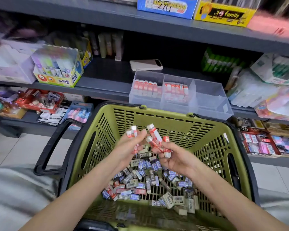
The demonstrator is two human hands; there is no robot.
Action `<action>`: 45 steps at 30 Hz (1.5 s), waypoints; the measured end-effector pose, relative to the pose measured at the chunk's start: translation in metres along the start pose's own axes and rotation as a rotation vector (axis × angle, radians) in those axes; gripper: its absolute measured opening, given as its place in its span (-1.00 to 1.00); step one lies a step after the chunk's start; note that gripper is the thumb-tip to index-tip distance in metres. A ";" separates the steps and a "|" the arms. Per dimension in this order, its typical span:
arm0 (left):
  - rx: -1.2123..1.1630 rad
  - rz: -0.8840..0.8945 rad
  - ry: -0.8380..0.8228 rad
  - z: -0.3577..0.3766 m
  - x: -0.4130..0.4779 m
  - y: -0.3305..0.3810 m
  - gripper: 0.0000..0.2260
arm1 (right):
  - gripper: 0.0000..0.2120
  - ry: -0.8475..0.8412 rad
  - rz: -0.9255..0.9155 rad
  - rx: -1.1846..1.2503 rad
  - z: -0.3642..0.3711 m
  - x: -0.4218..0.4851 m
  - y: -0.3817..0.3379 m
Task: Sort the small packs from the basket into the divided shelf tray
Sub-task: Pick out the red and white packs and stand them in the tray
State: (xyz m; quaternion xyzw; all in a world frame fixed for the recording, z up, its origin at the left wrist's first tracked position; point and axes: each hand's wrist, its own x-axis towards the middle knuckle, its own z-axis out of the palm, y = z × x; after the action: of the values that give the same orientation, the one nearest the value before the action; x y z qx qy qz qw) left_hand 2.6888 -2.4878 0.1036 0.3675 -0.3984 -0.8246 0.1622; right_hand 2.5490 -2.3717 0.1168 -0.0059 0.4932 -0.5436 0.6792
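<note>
Red-and-white packs [154, 139] are clutched in curled fingers of left hand [128, 147] and right hand [177, 159] above the green basket [165, 114] ("2B" is read on loose packs [148, 179] below).

Above the green basket [165, 113], left grip [128, 145] and right grip [177, 159] hold red-white packs [154, 135]; the divided tray [210, 97] sits at the shelf's [107, 80] front edge.

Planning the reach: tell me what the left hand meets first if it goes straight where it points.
Probably the red-and-white packs in the right hand, close ahead of the left hand; then the basket wall.
</note>
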 end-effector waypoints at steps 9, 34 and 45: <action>-0.110 0.271 0.019 0.034 0.014 0.020 -0.67 | -0.78 -0.073 -0.205 -0.251 0.022 -0.014 -0.038; -0.130 0.462 0.056 -0.001 0.059 0.110 -0.71 | -0.73 0.468 -0.865 -1.546 0.064 0.101 -0.219; -0.161 0.440 0.224 -0.024 0.081 0.125 -0.62 | -0.81 0.522 -0.706 -1.927 0.063 0.110 -0.232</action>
State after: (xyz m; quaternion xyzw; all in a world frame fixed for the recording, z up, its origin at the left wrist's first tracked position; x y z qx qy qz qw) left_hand 2.6480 -2.6245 0.1519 0.3469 -0.3815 -0.7527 0.4092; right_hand 2.4135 -2.5818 0.2027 -0.5681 0.8171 -0.0735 0.0639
